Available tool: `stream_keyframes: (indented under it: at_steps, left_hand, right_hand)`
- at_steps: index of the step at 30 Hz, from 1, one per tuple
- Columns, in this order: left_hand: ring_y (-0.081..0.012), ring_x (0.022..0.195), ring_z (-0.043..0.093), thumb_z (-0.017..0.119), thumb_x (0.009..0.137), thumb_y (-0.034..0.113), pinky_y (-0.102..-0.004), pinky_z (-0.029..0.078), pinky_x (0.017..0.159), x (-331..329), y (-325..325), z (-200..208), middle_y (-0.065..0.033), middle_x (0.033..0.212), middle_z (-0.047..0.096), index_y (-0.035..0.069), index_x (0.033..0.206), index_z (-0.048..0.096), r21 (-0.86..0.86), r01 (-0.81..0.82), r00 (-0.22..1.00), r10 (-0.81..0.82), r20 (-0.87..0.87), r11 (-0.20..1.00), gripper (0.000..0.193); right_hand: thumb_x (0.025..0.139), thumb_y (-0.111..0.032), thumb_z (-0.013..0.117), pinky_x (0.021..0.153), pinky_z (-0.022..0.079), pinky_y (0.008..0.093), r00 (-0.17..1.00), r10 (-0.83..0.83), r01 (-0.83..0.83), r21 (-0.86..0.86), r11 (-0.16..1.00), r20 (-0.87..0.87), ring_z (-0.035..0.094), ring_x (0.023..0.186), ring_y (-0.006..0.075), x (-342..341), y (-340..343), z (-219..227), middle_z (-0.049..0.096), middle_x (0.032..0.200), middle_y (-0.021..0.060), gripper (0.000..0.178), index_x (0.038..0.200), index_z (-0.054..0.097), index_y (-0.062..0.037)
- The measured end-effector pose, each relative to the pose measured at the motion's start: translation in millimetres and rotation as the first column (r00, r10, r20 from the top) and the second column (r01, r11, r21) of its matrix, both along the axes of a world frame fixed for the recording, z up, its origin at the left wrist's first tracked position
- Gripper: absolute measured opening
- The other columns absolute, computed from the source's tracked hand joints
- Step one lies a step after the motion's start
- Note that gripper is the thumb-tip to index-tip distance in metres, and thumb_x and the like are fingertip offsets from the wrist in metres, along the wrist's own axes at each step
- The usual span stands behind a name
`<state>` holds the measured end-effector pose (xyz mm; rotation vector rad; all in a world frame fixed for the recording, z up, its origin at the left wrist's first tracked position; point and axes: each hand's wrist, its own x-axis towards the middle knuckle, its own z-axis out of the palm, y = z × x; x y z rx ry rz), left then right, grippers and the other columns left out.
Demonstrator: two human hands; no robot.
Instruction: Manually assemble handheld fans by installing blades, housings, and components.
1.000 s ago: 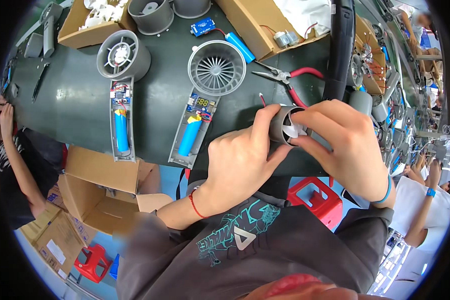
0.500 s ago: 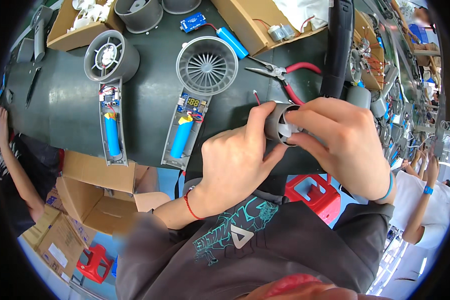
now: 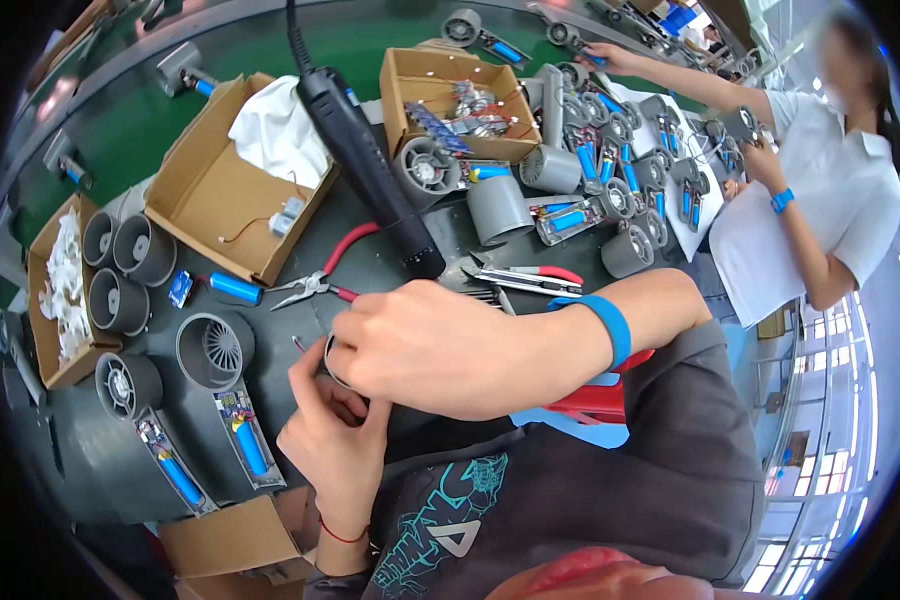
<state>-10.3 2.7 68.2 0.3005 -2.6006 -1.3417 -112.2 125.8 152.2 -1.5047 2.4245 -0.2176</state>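
Observation:
My left hand (image 3: 335, 445) is closed around a small grey plastic cylinder (image 3: 332, 362), of which only a sliver of rim shows. Over it lies my right hand (image 3: 430, 345), its fingers bent down at the cylinder's opening; their tips are hidden. A short wire end pokes out beside the left fingers. Just beyond the hands are red-handled pliers (image 3: 315, 284). To the left lie two open fan bodies, one with a ribbed grille (image 3: 220, 348) and one with a spoked ring (image 3: 120, 385), each with a blue battery in its handle.
A black corded tool (image 3: 365, 160) hangs down beyond my hands. Cardboard boxes hold a small motor (image 3: 288, 215), white parts (image 3: 70, 290) and wired motors (image 3: 475, 110). Cutters (image 3: 525, 278) lie to the right, before many grey fan parts. A co-worker (image 3: 820, 180) handles parts at the right.
The view has swung to the right, bringing in more of the bench and the co-worker. My right hand has turned over the cylinder and now covers most of it.

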Motion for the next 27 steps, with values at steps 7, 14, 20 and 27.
stream_keyframes:
  at_steps: [7,14,20,27]
  left_hand:
    - [-0.0128,0.042,0.050,0.080,0.068,0.012,-0.0263,0.036,0.044,-2.6,2.6,0.7,0.0007,0.051,0.050,0.006,0.114,0.052,-0.010,-0.002,1.000,0.002,-0.013,1.000,0.054]
    - [-0.0131,0.042,0.050,0.079,0.068,0.012,-0.0267,0.036,0.044,-1.1,2.7,-4.0,0.0010,0.051,0.051,0.006,0.114,0.051,-0.016,-0.003,1.000,0.003,-0.001,1.000,0.055]
    - [-0.0137,0.043,0.052,0.080,0.068,0.013,-0.0274,0.036,0.044,-0.7,0.1,-2.9,0.0012,0.051,0.051,0.007,0.114,0.051,-0.049,0.010,0.999,-0.011,-0.031,0.999,0.055]
    - [-0.0157,0.046,0.057,0.078,0.070,0.020,-0.0309,0.041,0.043,-1.6,-2.0,-0.1,0.0019,0.056,0.054,0.007,0.114,0.051,-0.074,0.027,0.996,-0.033,-0.085,0.997,0.053]
  right_hand:
    - [0.066,-0.006,0.067,0.057,0.053,0.0340,0.994,0.061,-0.068,-0.075,0.995,-0.088,0.065,0.073,0.0251,-0.2,5.8,-8.1,0.060,0.075,0.0105,0.016,0.079,0.062,0.0003]
    - [0.066,-0.005,0.067,0.054,0.052,0.0354,0.998,0.032,-0.035,-0.072,0.997,-0.050,0.066,0.066,0.0276,-1.6,5.2,-0.4,0.062,0.074,0.0105,0.015,0.079,0.062,0.0004]
    - [0.067,-0.008,0.068,0.056,0.052,0.0337,0.994,0.058,-0.063,-0.055,0.996,-0.094,0.065,0.074,0.0241,7.2,12.9,6.4,0.060,0.079,0.0086,0.023,0.087,0.059,-0.0008]
    - [0.082,-0.020,0.069,0.049,0.043,0.0364,0.989,-0.030,0.064,-0.238,0.969,0.146,0.057,0.057,0.0272,1.7,21.5,20.1,0.053,0.061,0.0090,0.024,0.067,0.060,-0.0029]
